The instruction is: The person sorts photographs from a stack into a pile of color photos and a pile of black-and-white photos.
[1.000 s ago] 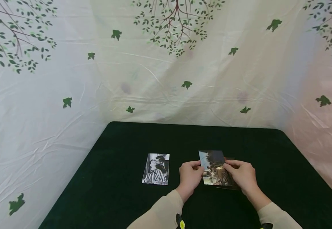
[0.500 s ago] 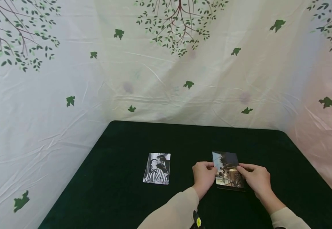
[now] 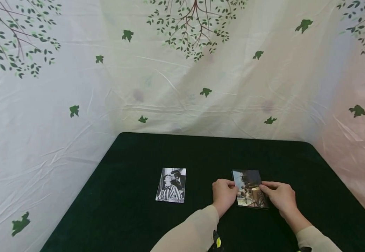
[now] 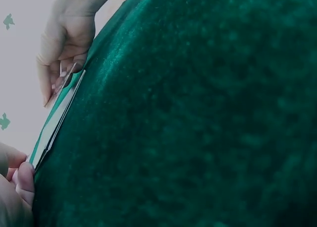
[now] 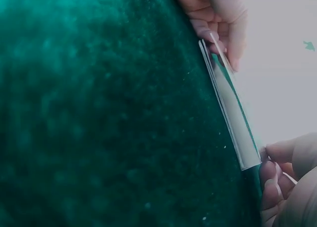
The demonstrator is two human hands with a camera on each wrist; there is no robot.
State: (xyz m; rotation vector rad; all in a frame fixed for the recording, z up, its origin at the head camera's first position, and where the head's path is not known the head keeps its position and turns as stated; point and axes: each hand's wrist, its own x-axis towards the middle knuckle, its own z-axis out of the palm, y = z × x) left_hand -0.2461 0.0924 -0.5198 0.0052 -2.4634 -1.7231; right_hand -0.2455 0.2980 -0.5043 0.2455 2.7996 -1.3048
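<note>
A colour photo card (image 3: 248,187) with blue sky and a tan drum-like shape lies between my hands, right of the table's middle. My left hand (image 3: 224,196) pinches its left edge, while my right hand (image 3: 280,197) pinches the right edge with thumb and fingers. Both wrist views catch this card edge-on, slightly tilted. Just beneath it on the cloth are more thin cards (image 5: 230,113), with a narrow green gap between. Their faces are hidden. Left of my hands, a black-and-white photo card (image 3: 171,185) of two people lies flat and untouched.
Dark green cloth covers the table (image 3: 122,224), whose far corners are rounded. Behind and at the sides hangs a pale curtain (image 3: 170,87) printed with branches and green birds.
Both hands have carried the colour card to the right, over the cards beneath, then slightly down and nearer. The black-and-white card stays where it was.
</note>
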